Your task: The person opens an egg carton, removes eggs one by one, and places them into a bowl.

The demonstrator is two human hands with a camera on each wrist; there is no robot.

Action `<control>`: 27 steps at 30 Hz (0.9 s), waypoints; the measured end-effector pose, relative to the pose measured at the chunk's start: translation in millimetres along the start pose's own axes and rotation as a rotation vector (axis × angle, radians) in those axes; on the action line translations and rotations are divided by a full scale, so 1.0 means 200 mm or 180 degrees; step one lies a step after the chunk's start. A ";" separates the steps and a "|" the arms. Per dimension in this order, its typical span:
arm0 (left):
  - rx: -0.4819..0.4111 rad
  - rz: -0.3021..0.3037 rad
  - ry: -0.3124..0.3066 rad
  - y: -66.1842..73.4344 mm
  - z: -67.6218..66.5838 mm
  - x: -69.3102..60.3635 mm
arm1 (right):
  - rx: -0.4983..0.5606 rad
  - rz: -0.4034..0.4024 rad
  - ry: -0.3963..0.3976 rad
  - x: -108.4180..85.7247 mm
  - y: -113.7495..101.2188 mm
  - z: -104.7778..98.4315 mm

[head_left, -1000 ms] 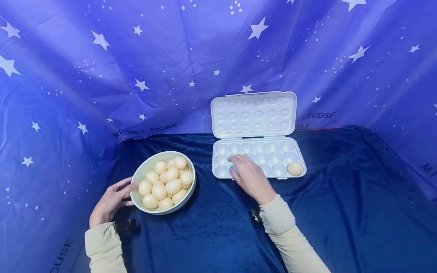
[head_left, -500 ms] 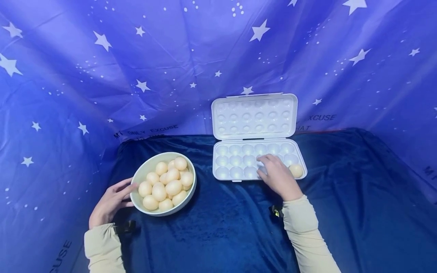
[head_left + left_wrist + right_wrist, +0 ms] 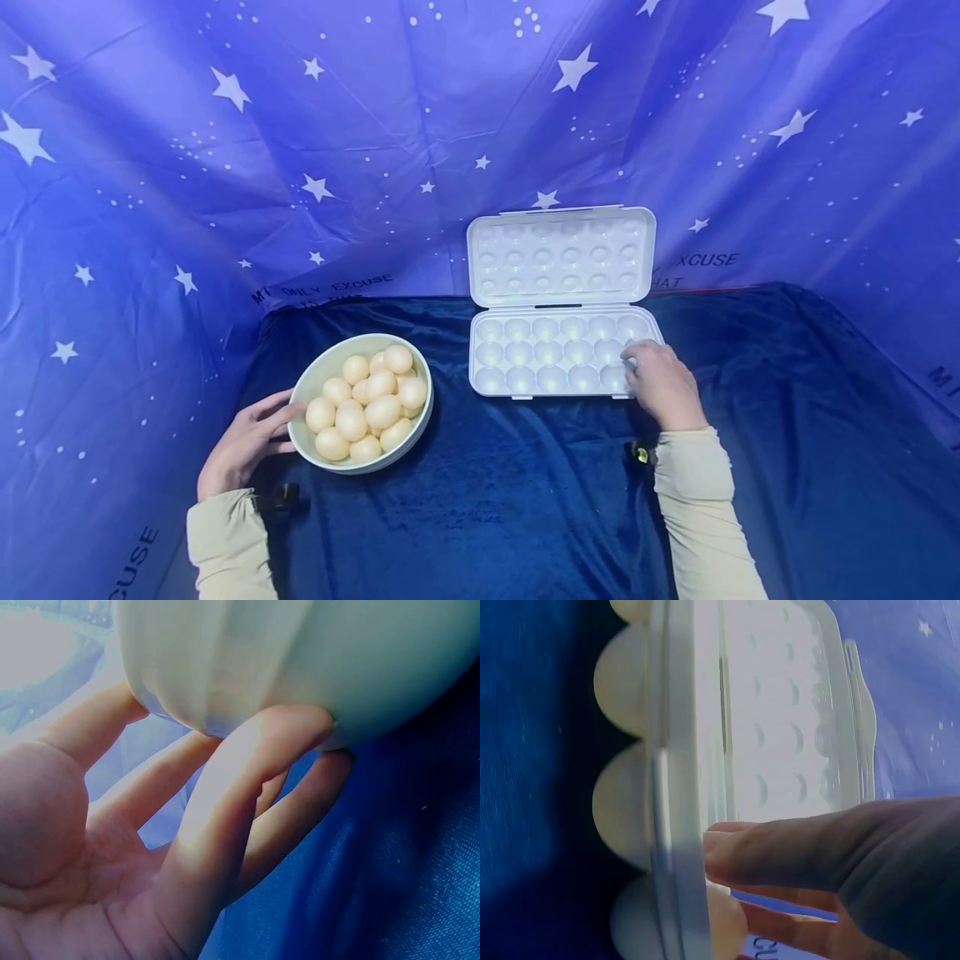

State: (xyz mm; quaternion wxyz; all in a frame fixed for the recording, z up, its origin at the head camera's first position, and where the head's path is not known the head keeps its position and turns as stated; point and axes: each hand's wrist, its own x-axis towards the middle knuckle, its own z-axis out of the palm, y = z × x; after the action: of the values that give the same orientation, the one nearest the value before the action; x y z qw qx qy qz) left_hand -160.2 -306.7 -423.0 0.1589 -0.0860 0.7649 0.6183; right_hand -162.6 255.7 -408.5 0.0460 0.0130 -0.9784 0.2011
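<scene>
A pale green bowl [image 3: 366, 463] heaped with cream-coloured eggs [image 3: 350, 421] stands on the left. My left hand [image 3: 243, 444] holds its left side, with fingers [image 3: 232, 772] against the lower wall in the left wrist view. To the right lies a white egg carton [image 3: 562, 312], its lid [image 3: 561, 257] raised. My right hand [image 3: 666, 385] is over the carton's front right corner, thumb straight and fingers loosely bent. It hides that corner in the head view. The right wrist view shows one egg [image 3: 729, 926] there, beside the thumb [image 3: 750, 855]; whether they touch, I cannot tell.
A dark blue velvet cloth [image 3: 465, 517] covers the table. Behind it hangs a blue curtain [image 3: 420, 108] with white stars and lettering, close to the raised lid. The carton's other cups [image 3: 517, 353] hold no eggs.
My right hand has travelled rightwards along the carton, from the left cups to the corner where the egg sat in view. The left hand and bowl have stayed put.
</scene>
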 end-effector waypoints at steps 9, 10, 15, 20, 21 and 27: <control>0.0013 -0.0016 0.0002 0.01 0.00 0.00 | 0.0107 0.0265 -0.0147 0.00 0.07 -0.03; 0.0022 -0.0018 0.0002 0.01 0.00 0.00 | 0.0106 0.0272 -0.0157 0.00 0.07 -0.03; 0.0017 -0.0033 0.0007 0.01 0.00 0.00 | 0.0130 0.0250 -0.0154 0.01 0.08 -0.02; 0.0004 0.0004 -0.0028 0.00 0.00 0.00 | 0.0220 -0.0047 -0.0006 0.02 0.09 -0.02; -0.0006 0.0011 -0.0029 0.00 0.00 0.00 | 0.0231 -0.0098 0.0031 0.02 0.10 -0.02; -0.0025 0.0007 -0.0026 0.01 0.00 0.00 | 0.0281 -0.0168 0.0183 0.01 0.09 -0.02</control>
State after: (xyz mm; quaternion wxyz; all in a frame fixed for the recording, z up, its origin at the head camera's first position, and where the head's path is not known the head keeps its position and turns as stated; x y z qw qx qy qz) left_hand -160.1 -306.5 -421.8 0.1610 -0.0833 0.7619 0.6218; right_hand -165.7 274.7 -411.9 0.0787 0.0350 -0.9662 0.2430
